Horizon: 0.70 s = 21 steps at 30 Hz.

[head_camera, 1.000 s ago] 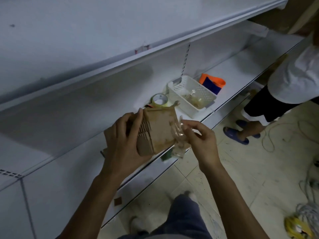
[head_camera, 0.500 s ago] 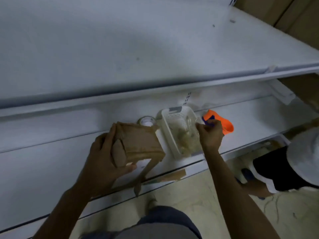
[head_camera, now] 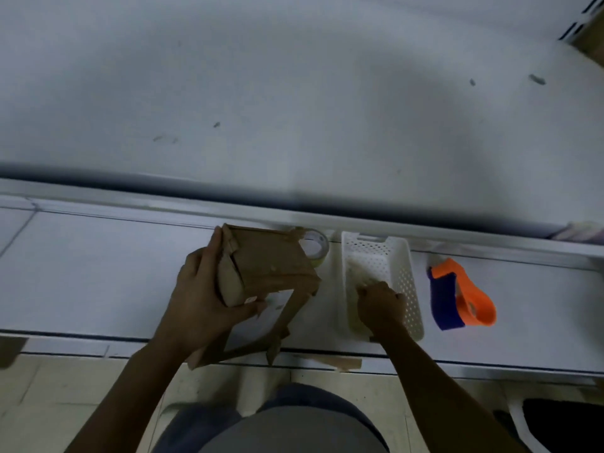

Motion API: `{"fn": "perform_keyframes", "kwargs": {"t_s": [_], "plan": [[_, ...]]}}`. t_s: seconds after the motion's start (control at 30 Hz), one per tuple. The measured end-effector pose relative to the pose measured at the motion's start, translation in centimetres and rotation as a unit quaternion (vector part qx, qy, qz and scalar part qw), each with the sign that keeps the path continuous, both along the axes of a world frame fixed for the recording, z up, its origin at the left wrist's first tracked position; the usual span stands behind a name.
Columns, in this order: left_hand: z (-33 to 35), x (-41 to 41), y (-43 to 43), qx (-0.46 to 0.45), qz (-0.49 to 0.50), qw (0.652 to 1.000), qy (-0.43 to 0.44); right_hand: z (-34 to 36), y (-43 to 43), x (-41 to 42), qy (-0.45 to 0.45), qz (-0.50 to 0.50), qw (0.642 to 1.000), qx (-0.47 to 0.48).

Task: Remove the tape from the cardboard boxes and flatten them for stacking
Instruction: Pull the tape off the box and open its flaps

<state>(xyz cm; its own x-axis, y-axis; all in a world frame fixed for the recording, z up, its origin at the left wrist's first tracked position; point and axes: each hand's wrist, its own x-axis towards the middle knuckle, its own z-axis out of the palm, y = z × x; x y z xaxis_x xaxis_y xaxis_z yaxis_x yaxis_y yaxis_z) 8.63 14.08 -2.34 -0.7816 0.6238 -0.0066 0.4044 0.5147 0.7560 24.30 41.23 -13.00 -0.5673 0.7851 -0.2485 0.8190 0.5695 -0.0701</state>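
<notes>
Left hand (head_camera: 199, 289) clamps the box (head_camera: 271, 269) at frame centre, steadying it; right hand (head_camera: 380, 300), fingers curled, reaches into the basket (head_camera: 410, 289), probably discarding tape; its contents cannot be seen.

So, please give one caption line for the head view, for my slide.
Left hand holds cardboard box while right hand reaches into white basket.

Dim rm: white metal shelving (head_camera: 98, 276) w/ upper shelf (head_camera: 294, 93), pale tiled floor (head_camera: 65, 387).
</notes>
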Motion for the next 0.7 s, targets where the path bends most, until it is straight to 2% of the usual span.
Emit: {"fn": "perform_keyframes", "kwargs": {"t_s": [0.07,0.1,0.13,0.17,0.2,0.23,0.3,0.33,0.37,0.4,0.47,0.57,0.63,0.7], "plan": [[0.2,0.2,-0.1,-0.007,0.012,1.0,-0.006,1.1,0.2,-0.8,0.086,-0.027,0.986,-0.14],[0.2,0.3,-0.1,-0.008,0.014,1.0,-0.008,1.9,0.3,-1.2,0.154,-0.057,0.957,-0.239],[0.3,0.5,0.0,-0.007,0.014,1.0,-0.007,2.8,0.2,-1.4,0.232,-0.096,0.911,-0.327],[0.3,0.6,0.0,-0.006,0.015,1.0,-0.004,3.7,0.2,-1.4,0.29,-0.131,0.868,-0.38],[0.3,0.8,0.0,-0.005,0.016,1.0,-0.002,4.4,0.2,-1.2,0.326,-0.142,0.849,-0.39],[0.2,0.9,-0.1,-0.004,0.019,1.0,-0.003,5.0,0.2,-0.7,0.327,-0.125,0.867,-0.354],[0.2,1.0,-0.2,0.003,0.032,0.999,-0.022,5.3,0.1,0.2,0.307,-0.067,0.927,-0.205],[0.1,1.0,-0.2,0.009,0.039,0.998,-0.038,5.6,-0.4,0.4,0.325,-0.053,0.933,-0.147],[0.1,1.0,-0.2,0.019,0.048,0.997,-0.06,6.0,-1.4,0.5,0.358,-0.055,0.923,-0.13],[0.2,1.0,-0.2,0.035,0.06,0.994,-0.087,6.5,-2.5,0.4,0.388,-0.058,0.908,-0.145],[0.3,1.5,-0.5,0.084,0.102,0.979,-0.156,7.5,-5.3,-0.2,0.416,-0.079,0.872,-0.247],[0.5,2.7,-1.8,0.172,0.169,0.936,-0.258,8.8,-9.0,-2.2,0.369,-0.089,0.824,-0.421],[0.5,3.3,-3.6,0.203,0.204,0.913,-0.291,10.2,-10.9,-3.8,0.318,-0.131,0.779,-0.524],[0.4,3.7,-5.9,0.227,0.234,0.894,-0.308,11.3,-12.2,-4.4,0.289,-0.071,0.786,-0.542]]}}
